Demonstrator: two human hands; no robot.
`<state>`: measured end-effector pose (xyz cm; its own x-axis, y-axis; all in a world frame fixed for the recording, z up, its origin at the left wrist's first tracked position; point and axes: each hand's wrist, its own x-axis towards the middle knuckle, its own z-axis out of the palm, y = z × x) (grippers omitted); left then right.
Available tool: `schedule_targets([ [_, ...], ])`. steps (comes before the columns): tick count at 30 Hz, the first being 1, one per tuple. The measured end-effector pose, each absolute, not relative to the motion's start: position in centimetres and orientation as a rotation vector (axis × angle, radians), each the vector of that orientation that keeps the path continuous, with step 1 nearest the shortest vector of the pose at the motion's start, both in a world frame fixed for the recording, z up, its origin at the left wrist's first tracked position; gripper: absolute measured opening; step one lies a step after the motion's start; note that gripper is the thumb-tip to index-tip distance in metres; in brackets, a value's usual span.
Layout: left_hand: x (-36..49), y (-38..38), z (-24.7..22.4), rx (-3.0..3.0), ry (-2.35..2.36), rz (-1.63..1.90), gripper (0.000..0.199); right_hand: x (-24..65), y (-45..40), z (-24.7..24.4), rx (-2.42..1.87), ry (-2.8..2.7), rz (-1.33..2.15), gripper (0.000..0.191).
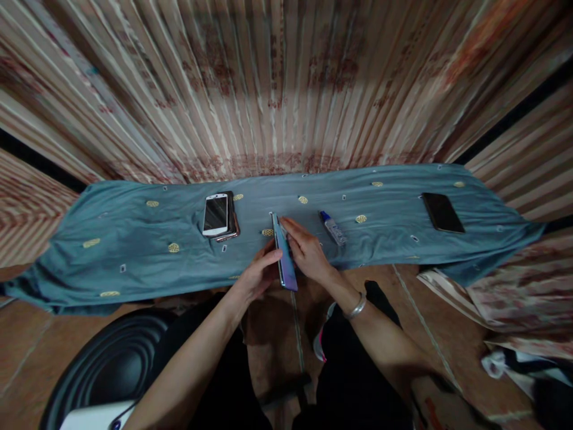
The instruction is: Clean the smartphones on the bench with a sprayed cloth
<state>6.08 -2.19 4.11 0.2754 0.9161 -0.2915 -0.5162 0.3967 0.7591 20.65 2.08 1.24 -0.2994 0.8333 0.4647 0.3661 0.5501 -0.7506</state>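
Note:
Near the front edge of the cloth-covered table, a blue-purple phone (285, 257) is tilted on its edge between my hands. My left hand (262, 269) grips its left side, with the thumb on the phone. My right hand (307, 246) touches the upper right side with its fingers bent. To the left lies a stack of phones with a white one (215, 215) on top, screen up. A marker-like tube with a blue cap (332, 228) lies to the right of my right hand. Farther right a dark phone (443, 212) lies flat.
A blue-green cloth with yellow prints (147, 239) covers the long narrow table. Behind it hangs a pleated, patterned curtain (282, 89). A black ribbed round object (116, 364) and a white object (94, 416) are at the lower left.

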Motion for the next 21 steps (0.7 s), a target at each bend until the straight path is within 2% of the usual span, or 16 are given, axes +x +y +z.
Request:
schedule_targets([
  [11, 6.6, -2.7, 3.8, 0.596, 0.793, 0.999, 0.053, 21.0, 2.3, 1.2, -0.995, -1.882, 0.647, 0.056],
  [21, 7.3, -2.7, 3.5, 0.579, 0.775, 0.973, 0.054, 21.5, 2.0, 2.4, -0.971, -1.866, 0.619, 0.054],
])
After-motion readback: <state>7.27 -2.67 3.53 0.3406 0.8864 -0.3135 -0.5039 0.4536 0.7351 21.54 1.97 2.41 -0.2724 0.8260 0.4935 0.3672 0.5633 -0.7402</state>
